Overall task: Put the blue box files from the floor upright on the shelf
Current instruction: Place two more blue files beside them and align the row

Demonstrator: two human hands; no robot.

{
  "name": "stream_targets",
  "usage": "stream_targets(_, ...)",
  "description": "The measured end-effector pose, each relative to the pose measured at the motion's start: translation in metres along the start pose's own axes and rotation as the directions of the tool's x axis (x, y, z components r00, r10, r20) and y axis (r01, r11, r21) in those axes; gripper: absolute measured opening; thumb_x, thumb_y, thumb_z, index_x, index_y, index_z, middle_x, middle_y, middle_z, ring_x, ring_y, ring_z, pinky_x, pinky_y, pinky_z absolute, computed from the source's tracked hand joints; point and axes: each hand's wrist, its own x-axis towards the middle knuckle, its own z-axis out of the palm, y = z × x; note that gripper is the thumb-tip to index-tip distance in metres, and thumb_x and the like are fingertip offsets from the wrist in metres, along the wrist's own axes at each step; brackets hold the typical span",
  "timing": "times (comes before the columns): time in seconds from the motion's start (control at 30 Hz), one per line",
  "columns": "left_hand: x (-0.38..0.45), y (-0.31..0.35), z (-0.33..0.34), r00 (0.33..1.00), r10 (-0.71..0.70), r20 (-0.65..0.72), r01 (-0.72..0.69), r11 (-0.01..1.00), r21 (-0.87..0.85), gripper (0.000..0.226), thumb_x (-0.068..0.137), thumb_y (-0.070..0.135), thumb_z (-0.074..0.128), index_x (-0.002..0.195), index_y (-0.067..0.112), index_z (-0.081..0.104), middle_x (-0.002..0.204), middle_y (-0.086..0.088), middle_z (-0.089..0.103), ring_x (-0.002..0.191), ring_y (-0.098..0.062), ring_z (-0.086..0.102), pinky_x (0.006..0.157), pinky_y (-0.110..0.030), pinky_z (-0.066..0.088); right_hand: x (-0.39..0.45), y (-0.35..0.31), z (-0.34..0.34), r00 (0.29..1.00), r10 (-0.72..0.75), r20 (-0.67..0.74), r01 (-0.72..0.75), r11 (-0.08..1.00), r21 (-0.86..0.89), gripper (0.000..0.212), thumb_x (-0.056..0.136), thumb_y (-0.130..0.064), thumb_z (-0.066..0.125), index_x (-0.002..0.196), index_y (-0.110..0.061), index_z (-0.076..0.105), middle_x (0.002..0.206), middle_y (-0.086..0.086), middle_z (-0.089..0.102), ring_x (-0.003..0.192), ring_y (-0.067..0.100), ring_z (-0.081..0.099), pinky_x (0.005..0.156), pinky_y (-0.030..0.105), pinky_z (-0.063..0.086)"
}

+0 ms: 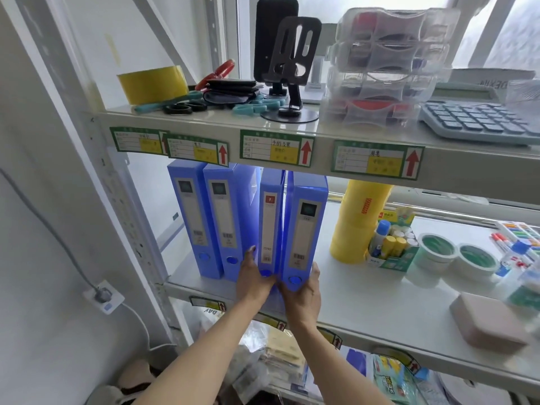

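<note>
Yellow tape rolls (358, 223) stand beside four box files (302, 229).

labels (277, 148): handwriting on upper shelf edge too blurred to read | box files (304, 229): tops hidden behind that edge | left hand (253, 280): palm unseen | calculator (479, 119): right of labels, cut by frame edge

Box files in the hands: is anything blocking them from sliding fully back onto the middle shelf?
Nothing visible. The left hand and right hand hold two blue box files upright beside two already shelved; the yellow tape stack stands clear to their right.
</note>
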Motion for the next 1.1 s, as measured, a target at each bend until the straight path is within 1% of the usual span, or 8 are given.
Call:
stream_targets(0.1,0.001,-0.005,0.003,0.999,-0.034,0.040,0.033,0.999,0.024,0.068,0.080,0.028,0.074,0.139,0.020,0.040,0.128,0.000,0.064,0.115,-0.023,0.063,0.093,-0.034,0.050,0.003,0.001,0.000,0.998,0.053,0.039,-0.050,0.997,-0.061,0.076,0.077,-0.045,0.076,0.140,-0.027,0.036,0.104,-0.010,0.061,0.093,0.026,0.068,0.069,0.033,0.053)
stream_targets(0.27,0.004,0.002,0.008,0.998,-0.063,0.014,0.063,0.998,-0.006,0.047,0.086,0.025,0.066,0.129,0.018,0.048,0.119,-0.003,0.068,0.108,-0.027,0.066,0.081,-0.027,0.046,0.000,-0.003,0.009,0.993,0.114,0.028,-0.111,0.989,-0.094,0.061,0.080,-0.039,0.070,0.134,-0.032,0.042,0.106,-0.001,0.071,0.089,0.027,0.068,0.070,0.033,0.053)
stream_targets(0.43,0.013,0.004,0.003,0.996,-0.072,0.048,0.072,0.997,-0.007,0.052,0.085,0.025,0.068,0.132,0.020,0.048,0.123,-0.001,0.066,0.111,-0.024,0.063,0.078,-0.020,0.040,0.005,-0.004,0.020,0.994,0.099,0.052,-0.095,0.993,-0.077,0.065,0.079,-0.036,0.070,0.136,-0.034,0.038,0.112,-0.001,0.070,0.092,0.025,0.068,0.073,0.035,0.056)
stream_targets(0.57,0.014,0.002,0.001,0.995,-0.060,0.074,0.059,0.998,0.009,0.057,0.083,0.028,0.070,0.136,0.024,0.046,0.123,0.001,0.067,0.112,-0.023,0.064,0.079,-0.019,0.041,0.007,-0.003,0.020,0.992,0.094,0.080,-0.088,0.993,-0.082,0.065,0.082,-0.036,0.069,0.138,-0.035,0.036,0.113,-0.002,0.070,0.092,0.023,0.068,0.067,0.027,0.048)
stream_targets(0.73,0.015,0.000,0.002,0.994,-0.067,0.089,0.064,0.997,0.039,0.066,0.084,0.022,0.068,0.143,0.023,0.038,0.132,0.000,0.063,0.120,-0.024,0.060,0.090,-0.024,0.044,0.005,0.005,0.013,0.989,0.087,0.123,-0.082,0.996,-0.042,0.069,0.082,-0.031,0.074,0.141,-0.030,0.038,0.110,-0.006,0.068,0.091,0.016,0.065,0.071,0.026,0.046)
stream_targets(0.83,0.010,0.003,0.002,0.992,-0.092,0.089,0.088,0.995,0.051,0.068,0.087,0.016,0.064,0.147,0.017,0.032,0.136,-0.003,0.059,0.123,-0.026,0.057,0.098,-0.030,0.044,0.009,0.013,0.008,0.984,0.055,0.172,-0.053,0.999,-0.014,0.070,0.079,-0.031,0.076,0.138,-0.036,0.038,0.109,-0.007,0.069,0.094,0.015,0.069,0.079,0.034,0.057)
stream_targets(1.0,0.004,-0.001,0.007,0.997,-0.046,0.057,0.041,0.996,0.075,0.060,0.088,0.025,0.065,0.141,0.019,0.037,0.130,-0.003,0.062,0.114,-0.024,0.063,0.080,-0.021,0.043,0.014,0.022,-0.001,0.968,0.034,0.248,-0.039,0.999,0.015,0.069,0.076,-0.033,0.075,0.134,-0.040,0.038,0.112,-0.002,0.070,0.095,0.016,0.069,0.083,0.041,0.059)
stream_targets(1.1,0.005,-0.001,0.009,0.998,-0.051,0.044,0.048,0.997,0.062,0.059,0.089,0.027,0.063,0.141,0.020,0.037,0.131,-0.002,0.061,0.115,-0.025,0.062,0.085,-0.027,0.047,0.017,0.024,-0.004,0.962,0.009,0.274,-0.015,1.000,0.017,0.072,0.074,-0.031,0.076,0.134,-0.040,0.037,0.114,0.001,0.068,0.098,0.017,0.068,0.084,0.042,0.059)
